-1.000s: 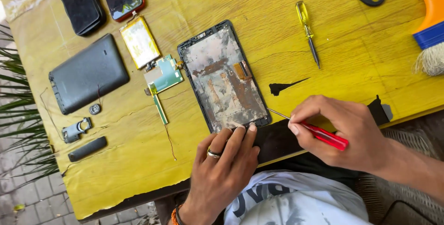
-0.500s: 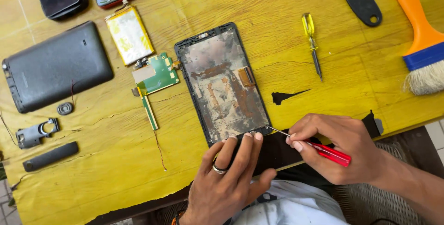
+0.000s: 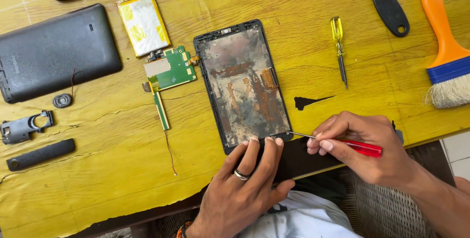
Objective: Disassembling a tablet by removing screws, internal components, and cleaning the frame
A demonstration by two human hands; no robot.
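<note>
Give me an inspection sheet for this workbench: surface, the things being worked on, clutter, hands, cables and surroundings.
Surface: yellow wooden table, worn and cracked, near edge chipped.
Job's things: opened tablet frame, inner side up, stained; red-handled screwdriver with its tip at the frame's lower right edge.
Clutter: green circuit board, battery, dark back cover, yellow screwdriver, orange brush, black pry tool, small plastic parts.
Hands: left hand presses fingertips on the frame's bottom edge; right hand grips the red-handled screwdriver.
Cables: thin wire trailing from the board.
Surroundings: pale floor tiles at right.
</note>
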